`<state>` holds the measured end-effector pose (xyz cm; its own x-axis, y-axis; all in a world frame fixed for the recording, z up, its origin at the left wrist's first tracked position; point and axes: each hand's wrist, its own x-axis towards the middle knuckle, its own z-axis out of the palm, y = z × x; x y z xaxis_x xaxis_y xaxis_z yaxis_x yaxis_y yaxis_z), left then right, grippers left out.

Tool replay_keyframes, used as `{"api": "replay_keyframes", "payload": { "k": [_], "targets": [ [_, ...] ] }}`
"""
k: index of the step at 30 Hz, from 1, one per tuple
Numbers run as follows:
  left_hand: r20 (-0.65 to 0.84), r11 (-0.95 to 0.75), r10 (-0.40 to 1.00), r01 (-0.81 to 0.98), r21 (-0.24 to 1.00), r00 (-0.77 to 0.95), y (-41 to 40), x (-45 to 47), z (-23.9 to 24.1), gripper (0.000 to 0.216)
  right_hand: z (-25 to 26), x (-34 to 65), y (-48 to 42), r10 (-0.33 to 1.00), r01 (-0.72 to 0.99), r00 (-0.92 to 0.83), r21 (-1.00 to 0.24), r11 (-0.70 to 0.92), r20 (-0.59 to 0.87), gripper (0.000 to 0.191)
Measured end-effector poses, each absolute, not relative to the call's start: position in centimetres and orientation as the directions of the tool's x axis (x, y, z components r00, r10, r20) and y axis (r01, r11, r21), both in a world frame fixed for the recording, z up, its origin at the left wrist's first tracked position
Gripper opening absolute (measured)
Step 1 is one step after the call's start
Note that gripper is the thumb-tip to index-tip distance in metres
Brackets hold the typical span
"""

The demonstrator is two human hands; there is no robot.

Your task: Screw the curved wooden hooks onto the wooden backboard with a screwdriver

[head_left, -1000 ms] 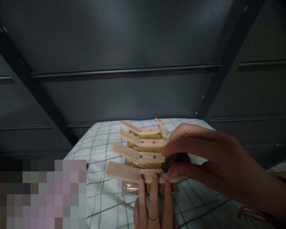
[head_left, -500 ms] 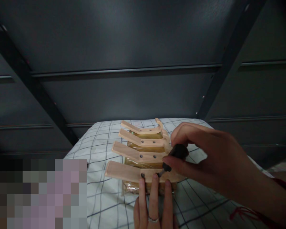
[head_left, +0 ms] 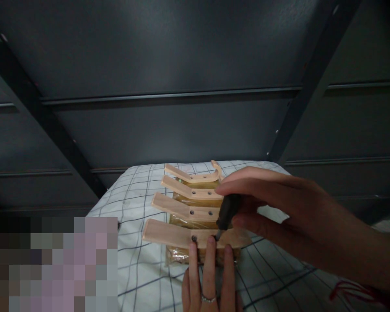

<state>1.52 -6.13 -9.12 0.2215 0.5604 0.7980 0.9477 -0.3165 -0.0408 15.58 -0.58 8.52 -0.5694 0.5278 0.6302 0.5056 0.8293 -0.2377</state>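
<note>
Several pale wooden hooks lie side by side across a package wrapped in clear film; dark screw heads or holes show in each. My right hand grips a short screwdriver by its black handle, between thumb and fingers. Its shaft slants down to the right-hand screw of the nearest hook; the tip is partly hidden by a fingertip. From below, my left hand reaches up with fingers stretched out and apart. Its fingertips rest along the near edge of that hook and over the package.
A white cloth with a dark grid pattern lies under everything. Behind it stands a dark grey panelled wall with slanted posts. A blurred-out patch covers the lower left corner.
My right hand has shifted its hold on the screwdriver, its index finger now extended left past the handle, and the handle stands more upright. The left hand and hooks stay put.
</note>
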Motion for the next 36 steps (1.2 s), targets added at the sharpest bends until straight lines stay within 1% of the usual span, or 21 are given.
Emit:
{"api": "replay_keyframes", "payload": {
  "k": [2,3,5,7,8,13,16,17,20,23,26,28,29,33,36],
  "targets": [
    [0.793,-0.308,0.565,0.950,-0.052,0.227,-6.2,1.5,-9.1,0.071,8.5,15.7,-0.7,0.506,0.516,-0.584,-0.191,0.835,0.634,0.024],
    [0.792,-0.307,0.567,0.950,-0.051,0.226,-6.2,1.5,-9.0,0.071,8.5,15.7,-0.7,0.511,0.531,-0.578,-0.182,0.827,0.636,0.025],
    [0.795,-0.311,0.567,0.950,-0.038,0.218,-6.2,1.6,-9.0,0.072,8.5,15.8,-0.7,0.526,0.542,-0.560,-0.197,0.817,0.640,0.019],
    [0.805,-0.314,0.558,0.949,-0.020,0.202,-6.2,1.7,-9.1,0.073,8.5,15.7,-0.7,0.546,0.543,-0.545,-0.229,0.808,0.636,0.009],
    [0.810,-0.313,0.553,0.950,-0.015,0.195,-6.2,1.8,-9.1,0.073,8.5,15.6,-0.7,0.559,0.546,-0.535,-0.246,0.801,0.634,0.007],
    [0.808,-0.299,0.553,0.954,-0.034,0.203,-6.1,1.7,-9.1,0.073,8.1,14.8,-0.7,0.634,0.570,-0.443,-0.346,0.745,0.634,0.020],
    [0.802,-0.296,0.557,0.954,-0.051,0.216,-6.1,1.6,-9.0,0.072,7.7,14.4,-0.5,0.663,0.535,-0.386,-0.429,0.727,0.641,0.014],
    [0.799,-0.295,0.560,0.954,-0.055,0.220,-6.1,1.5,-9.0,0.072,7.6,14.4,-0.4,0.660,0.525,-0.382,-0.436,0.731,0.647,0.011],
    [0.790,-0.290,0.571,0.955,-0.059,0.222,-6.2,1.5,-9.0,0.074,7.8,14.6,-0.2,0.603,0.509,-0.449,-0.366,0.779,0.660,0.005],
    [0.793,-0.292,0.569,0.955,-0.051,0.217,-6.2,1.6,-9.1,0.076,8.2,15.2,-0.3,0.548,0.468,-0.534,-0.315,0.826,0.643,0.005],
    [0.814,-0.297,0.548,0.955,-0.029,0.195,-6.1,1.8,-9.3,0.076,8.2,15.8,-0.6,0.542,0.457,-0.572,-0.309,0.834,0.616,0.020],
    [0.833,-0.296,0.528,0.955,-0.001,0.164,-5.9,2.0,-9.4,0.074,8.2,15.9,-0.7,0.553,0.475,-0.573,-0.304,0.826,0.605,0.023],
    [0.841,-0.294,0.521,0.956,0.011,0.150,-5.9,2.1,-9.4,0.074,8.3,15.9,-0.8,0.557,0.482,-0.569,-0.305,0.822,0.605,0.021],
    [0.842,-0.294,0.520,0.956,0.018,0.144,-5.8,2.3,-9.4,0.074,8.4,15.5,-0.8,0.589,0.515,-0.518,-0.324,0.794,0.620,0.002],
    [0.826,-0.299,0.539,0.954,0.006,0.164,-6.0,2.1,-9.3,0.073,8.2,15.1,-0.6,0.637,0.526,-0.464,-0.387,0.757,0.616,0.013]
  ]
}}
